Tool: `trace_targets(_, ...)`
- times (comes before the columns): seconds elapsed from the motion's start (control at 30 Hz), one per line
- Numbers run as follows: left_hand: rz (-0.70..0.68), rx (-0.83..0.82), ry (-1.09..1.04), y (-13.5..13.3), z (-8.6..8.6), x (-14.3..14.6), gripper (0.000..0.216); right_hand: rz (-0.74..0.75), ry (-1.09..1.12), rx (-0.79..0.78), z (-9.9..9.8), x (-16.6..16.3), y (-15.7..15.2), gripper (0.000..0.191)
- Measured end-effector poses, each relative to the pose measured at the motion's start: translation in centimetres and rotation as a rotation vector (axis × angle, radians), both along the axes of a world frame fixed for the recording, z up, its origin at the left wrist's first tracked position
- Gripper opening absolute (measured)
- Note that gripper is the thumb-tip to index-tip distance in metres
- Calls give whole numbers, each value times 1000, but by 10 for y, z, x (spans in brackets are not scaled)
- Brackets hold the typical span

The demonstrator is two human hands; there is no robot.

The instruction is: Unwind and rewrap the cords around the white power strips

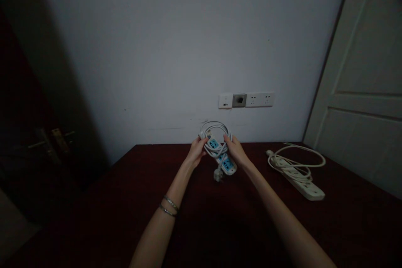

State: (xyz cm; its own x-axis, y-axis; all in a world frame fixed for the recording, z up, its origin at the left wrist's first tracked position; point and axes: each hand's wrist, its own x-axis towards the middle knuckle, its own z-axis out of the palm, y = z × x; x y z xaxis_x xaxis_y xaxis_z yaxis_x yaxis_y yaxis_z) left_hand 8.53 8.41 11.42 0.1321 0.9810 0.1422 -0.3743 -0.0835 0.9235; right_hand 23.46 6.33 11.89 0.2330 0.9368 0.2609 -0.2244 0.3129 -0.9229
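Between my two hands is a white power strip (228, 165) with blue socket faces, its white cord (216, 124) wound in loops around it. My left hand (197, 149) grips the upper left end of the strip and the coil there. On the other side my right hand (235, 149) is closed on the cord loops. The plug (217, 175) dangles from the bundle at its lower left. The strip slants down to the right and appears raised off the table. My fingertips behind the bundle are hidden.
A second white power strip (309, 189) lies on the dark red table (150, 176) at the right, its cord (317, 163) loosely looped over it. Wall sockets (260, 99) sit on the wall behind. A pale door (361, 104) stands at the right, a dark door with handles (58, 138) at the left.
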Motion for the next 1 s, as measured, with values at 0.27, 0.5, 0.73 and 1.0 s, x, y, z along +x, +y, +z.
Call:
trace_targets(0.27, -35, -21, -14, -4, 9, -4, 20, 495, 57, -201, -10, -5, -25, 30)
trace_targets(0.5, -19, -40, 21, -2, 8, -4, 18, 549, 165, -194, -12, -13, -32, 24)
trace_targets(0.73, -271, -105, 219, -5, 4, -15, 44, 314, 109, -194, -23, -9, -18, 21)
trace_targets(1.0, -555, -210, 368, -2, -31, 4, 50, 135, 165, -226, -47, 5, -5, 20)
